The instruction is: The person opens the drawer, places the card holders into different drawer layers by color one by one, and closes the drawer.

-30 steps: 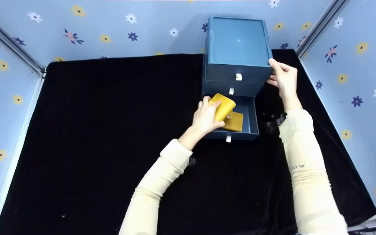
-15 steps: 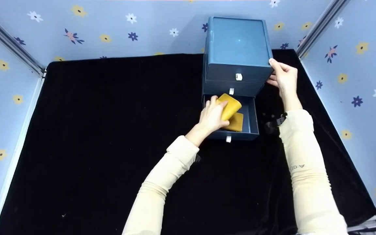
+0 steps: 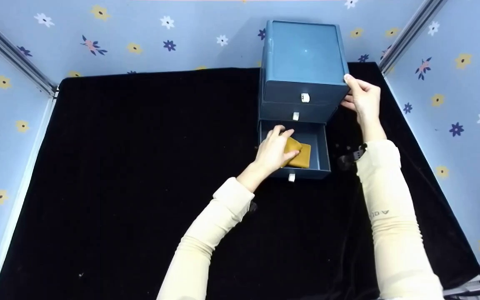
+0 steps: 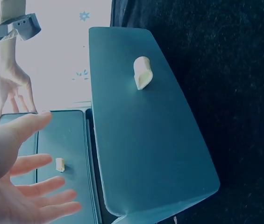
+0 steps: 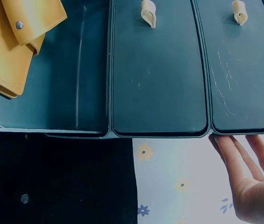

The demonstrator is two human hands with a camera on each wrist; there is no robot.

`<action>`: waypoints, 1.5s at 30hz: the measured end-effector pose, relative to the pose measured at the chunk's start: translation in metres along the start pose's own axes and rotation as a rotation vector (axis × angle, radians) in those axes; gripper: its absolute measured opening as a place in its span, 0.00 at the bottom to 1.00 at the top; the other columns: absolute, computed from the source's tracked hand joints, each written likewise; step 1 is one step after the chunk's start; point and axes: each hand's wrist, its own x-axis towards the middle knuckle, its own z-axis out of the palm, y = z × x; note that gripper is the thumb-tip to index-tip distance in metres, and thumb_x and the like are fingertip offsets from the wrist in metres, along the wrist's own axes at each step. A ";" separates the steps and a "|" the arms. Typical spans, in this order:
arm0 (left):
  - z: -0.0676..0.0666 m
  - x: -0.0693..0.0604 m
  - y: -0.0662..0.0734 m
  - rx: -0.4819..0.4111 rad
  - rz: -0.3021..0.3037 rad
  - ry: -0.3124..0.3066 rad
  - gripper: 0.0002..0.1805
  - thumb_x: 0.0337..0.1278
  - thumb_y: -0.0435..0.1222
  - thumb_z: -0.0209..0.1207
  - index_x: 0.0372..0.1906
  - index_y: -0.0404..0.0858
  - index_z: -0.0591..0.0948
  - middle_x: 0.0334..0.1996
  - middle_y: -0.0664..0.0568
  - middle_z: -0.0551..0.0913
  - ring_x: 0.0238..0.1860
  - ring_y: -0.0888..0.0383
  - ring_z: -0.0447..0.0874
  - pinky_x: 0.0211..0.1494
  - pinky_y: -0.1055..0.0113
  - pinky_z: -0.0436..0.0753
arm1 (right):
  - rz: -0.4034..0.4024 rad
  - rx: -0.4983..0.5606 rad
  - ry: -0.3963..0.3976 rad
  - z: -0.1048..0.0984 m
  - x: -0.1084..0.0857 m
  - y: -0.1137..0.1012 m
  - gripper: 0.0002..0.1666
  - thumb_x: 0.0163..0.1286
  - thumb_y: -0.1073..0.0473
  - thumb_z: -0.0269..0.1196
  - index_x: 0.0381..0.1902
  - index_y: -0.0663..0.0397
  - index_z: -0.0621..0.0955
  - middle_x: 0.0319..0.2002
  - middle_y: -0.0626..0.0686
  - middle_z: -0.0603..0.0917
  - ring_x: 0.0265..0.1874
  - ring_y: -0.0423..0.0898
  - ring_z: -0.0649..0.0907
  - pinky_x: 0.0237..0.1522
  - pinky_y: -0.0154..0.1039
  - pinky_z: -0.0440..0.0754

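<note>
My left hand (image 3: 270,153) is over the pulled-out bottom drawer (image 3: 322,150) of a blue drawer cabinet (image 3: 306,54). Its fingers are spread and grip nothing in the left wrist view. Mustard-yellow leather wallets (image 3: 302,157) lie overlapping in the drawer below, partly hidden by this hand. In the right wrist view, a snap button shows on the upper yellow piece (image 5: 33,18), above a stitched wallet (image 5: 5,60). My right hand (image 3: 364,98) touches the cabinet's front right corner, thumb at the top edge, extended fingers (image 5: 237,161) against the side.
Two upper drawers are closed, each with a small pale pull tab (image 3: 305,98). A black cloth (image 3: 140,166) covers the table. Flower-patterned blue panels (image 3: 198,37) stand behind and at both sides, close to the cabinet's back.
My left hand moved right with a yellow wallet, lowered it into the drawer onto the other one and let go. My right hand has stayed at the cabinet corner.
</note>
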 end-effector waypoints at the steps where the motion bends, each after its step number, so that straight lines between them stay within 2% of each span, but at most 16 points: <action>1: 0.000 -0.001 0.000 -0.001 0.000 -0.004 0.31 0.48 0.48 0.60 0.58 0.39 0.70 0.55 0.45 0.67 0.54 0.51 0.68 0.47 0.61 0.75 | -0.001 -0.001 0.000 0.000 0.000 0.000 0.18 0.47 0.54 0.70 0.34 0.58 0.82 0.19 0.53 0.80 0.18 0.45 0.82 0.21 0.36 0.80; 4: 0.000 -0.005 0.002 -0.002 0.000 -0.005 0.31 0.49 0.49 0.59 0.58 0.39 0.70 0.54 0.46 0.69 0.52 0.52 0.69 0.47 0.62 0.74 | -0.001 -0.003 0.001 0.001 -0.001 -0.001 0.18 0.47 0.54 0.70 0.34 0.58 0.82 0.19 0.53 0.80 0.18 0.46 0.82 0.21 0.36 0.80; 8: 0.002 -0.011 0.004 -0.031 0.007 0.034 0.31 0.48 0.49 0.60 0.57 0.38 0.72 0.52 0.47 0.71 0.51 0.53 0.71 0.48 0.64 0.73 | -0.005 -0.002 -0.002 0.000 -0.001 0.000 0.17 0.47 0.54 0.70 0.33 0.58 0.82 0.19 0.53 0.80 0.18 0.46 0.82 0.21 0.37 0.80; 11: 0.004 -0.016 0.005 -0.066 0.021 0.080 0.29 0.48 0.48 0.60 0.55 0.38 0.73 0.51 0.48 0.72 0.50 0.53 0.72 0.48 0.64 0.74 | -0.007 -0.002 -0.004 0.000 -0.001 0.000 0.17 0.47 0.54 0.70 0.33 0.58 0.83 0.20 0.53 0.80 0.19 0.46 0.82 0.22 0.37 0.80; 19: 0.014 -0.033 0.008 -0.166 0.116 0.251 0.24 0.48 0.46 0.61 0.49 0.36 0.77 0.45 0.49 0.76 0.45 0.55 0.76 0.47 0.66 0.74 | 0.003 -0.019 0.004 -0.001 0.000 0.001 0.18 0.47 0.53 0.70 0.34 0.57 0.82 0.21 0.52 0.80 0.19 0.45 0.82 0.22 0.36 0.80; 24: 0.019 -0.044 0.011 -0.248 0.150 0.309 0.23 0.49 0.45 0.61 0.48 0.36 0.78 0.43 0.49 0.78 0.45 0.57 0.76 0.49 0.71 0.72 | 0.004 -0.014 0.006 -0.001 0.000 0.000 0.19 0.47 0.53 0.70 0.36 0.58 0.82 0.22 0.52 0.80 0.19 0.45 0.82 0.22 0.36 0.80; 27: 0.023 -0.051 0.012 -0.266 0.151 0.312 0.23 0.50 0.46 0.59 0.48 0.36 0.78 0.44 0.50 0.79 0.46 0.57 0.76 0.50 0.72 0.72 | 0.000 -0.014 0.008 -0.001 -0.001 0.000 0.20 0.46 0.53 0.70 0.36 0.58 0.82 0.22 0.53 0.81 0.19 0.45 0.82 0.22 0.36 0.80; 35: 0.039 -0.067 0.007 -0.313 0.086 0.267 0.22 0.51 0.48 0.58 0.45 0.36 0.79 0.35 0.51 0.82 0.34 0.60 0.79 0.38 0.72 0.76 | -0.001 -0.013 0.005 -0.001 -0.001 0.000 0.18 0.47 0.53 0.70 0.34 0.58 0.82 0.21 0.53 0.81 0.19 0.46 0.82 0.22 0.36 0.80; 45: 0.064 -0.079 -0.003 -0.343 -0.011 0.219 0.19 0.50 0.47 0.60 0.42 0.37 0.80 0.31 0.53 0.82 0.29 0.61 0.80 0.33 0.75 0.75 | 0.004 -0.006 0.000 0.000 0.000 0.000 0.16 0.47 0.54 0.70 0.32 0.57 0.83 0.20 0.52 0.80 0.18 0.45 0.82 0.21 0.36 0.80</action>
